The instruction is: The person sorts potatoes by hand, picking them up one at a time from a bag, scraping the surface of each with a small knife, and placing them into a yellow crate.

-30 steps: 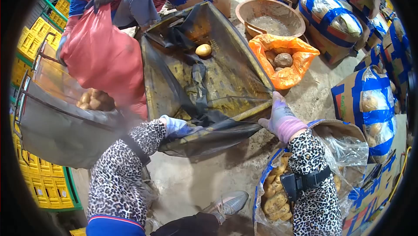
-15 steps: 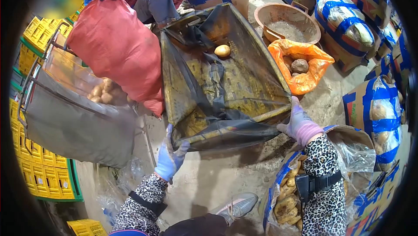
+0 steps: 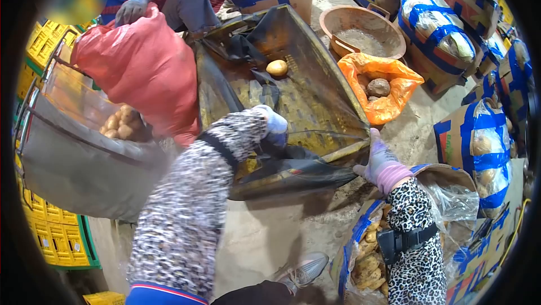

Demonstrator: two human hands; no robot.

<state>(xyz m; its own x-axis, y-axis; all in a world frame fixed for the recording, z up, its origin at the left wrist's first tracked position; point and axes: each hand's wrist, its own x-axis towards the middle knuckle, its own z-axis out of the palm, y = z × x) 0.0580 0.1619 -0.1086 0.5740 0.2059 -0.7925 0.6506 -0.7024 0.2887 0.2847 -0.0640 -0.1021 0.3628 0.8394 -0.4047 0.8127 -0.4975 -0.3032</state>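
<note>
A yellow-brown crate (image 3: 313,99), lined with torn black plastic sheet (image 3: 290,171), lies tilted before me. One potato (image 3: 276,68) rests inside it. My left hand (image 3: 273,127), in a pale glove, reaches over the near rim into the crate, by the black sheet; its fingers are mostly hidden and blurred. At the near right corner, my right hand (image 3: 383,161), gloved too, grips the crate's edge with the thumb on the near side. Below my right forearm stands a box of potatoes (image 3: 369,268).
Another person's gloved hand (image 3: 133,8) holds a red sack (image 3: 143,68) at the left, beside potatoes (image 3: 123,123) in a grey-sided cart (image 3: 84,158). An orange bag (image 3: 389,105) and a brown basin (image 3: 332,23) stand right. Taped boxes (image 3: 476,153) line the right side.
My left hand has left the crate's near left corner and moved up and right into the crate. My right hand stays at its corner. The other person's hand and red sack top shifted lower.
</note>
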